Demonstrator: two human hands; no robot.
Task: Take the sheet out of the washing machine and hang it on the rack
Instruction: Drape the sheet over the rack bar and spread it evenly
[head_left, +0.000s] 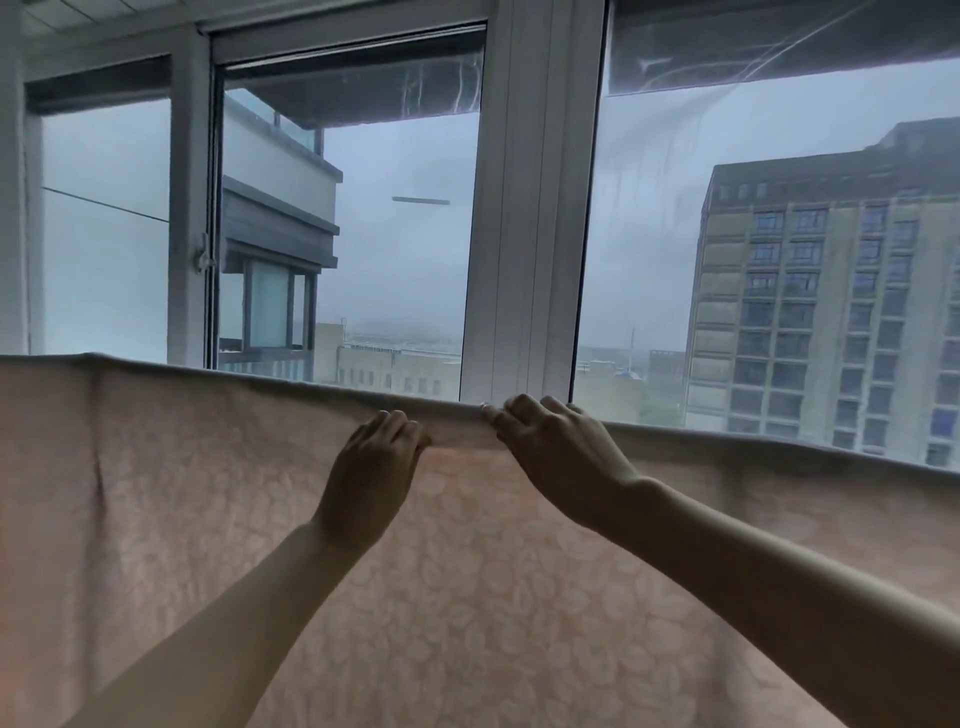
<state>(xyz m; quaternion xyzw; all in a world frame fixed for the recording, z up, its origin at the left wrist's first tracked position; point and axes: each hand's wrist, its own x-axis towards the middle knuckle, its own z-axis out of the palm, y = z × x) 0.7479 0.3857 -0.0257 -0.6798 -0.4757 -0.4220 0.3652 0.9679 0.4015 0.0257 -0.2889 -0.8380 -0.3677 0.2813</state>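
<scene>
A pale pink sheet (208, 519) with a faint leaf pattern hangs spread across the whole width of the view, folded over a rail that it hides. Its top fold runs from the left edge to the right edge at about mid-height. My left hand (374, 462) is at the fold near the middle, its fingers curled onto the top edge of the cloth. My right hand (556, 441) lies a little to the right of it, fingers bent over the same fold. Both arms reach up from below. The washing machine is out of sight.
Right behind the sheet stands a large window with a white frame post (530, 234) in the middle. Through the glass I see a tall grey apartment block (831, 291) at the right and a neighbouring balcony (280, 228) at the left.
</scene>
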